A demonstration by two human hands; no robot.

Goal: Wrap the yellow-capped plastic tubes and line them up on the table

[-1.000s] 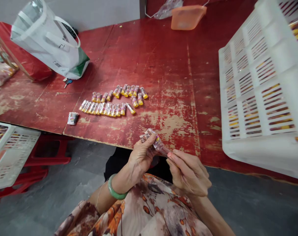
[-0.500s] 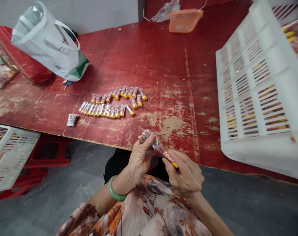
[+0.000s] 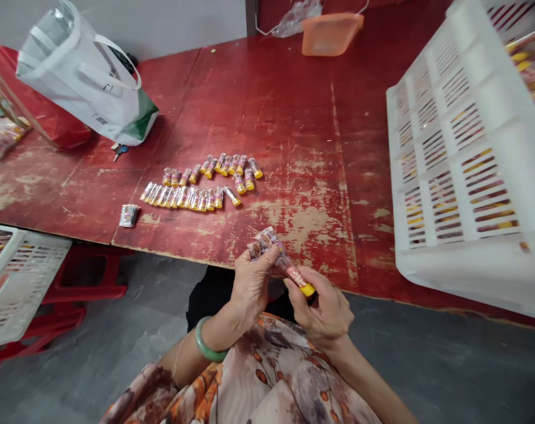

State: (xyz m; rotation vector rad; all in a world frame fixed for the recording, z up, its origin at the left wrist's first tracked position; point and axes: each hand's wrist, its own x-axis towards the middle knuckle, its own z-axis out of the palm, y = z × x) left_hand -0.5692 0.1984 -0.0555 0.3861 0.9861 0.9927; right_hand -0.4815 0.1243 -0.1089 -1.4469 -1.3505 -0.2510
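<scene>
Over the table's near edge, my left hand [image 3: 251, 285] grips a small bunch of printed packets [image 3: 263, 241] between thumb and fingers. My right hand [image 3: 323, 306] pinches a small tube with a yellow cap [image 3: 298, 277], whose far end meets the packets in my left hand. A green bangle [image 3: 203, 341] sits on my left wrist. Farther out on the worn red table [image 3: 267, 106] lie two rows of several similar yellow-capped tubes [image 3: 201, 182].
A white slotted crate [image 3: 466, 159] holding many tubes fills the right side. A white tote bag [image 3: 82, 76] and keys [image 3: 119, 150] sit at the back left, an orange container [image 3: 332, 32] at the back. A small packet stack [image 3: 129, 215] lies near the edge. Another white crate [image 3: 15, 277] stands lower left.
My right hand has slid left and closer to my left hand, turning the tube so that its yellow cap shows. The hands sit slightly higher in view.
</scene>
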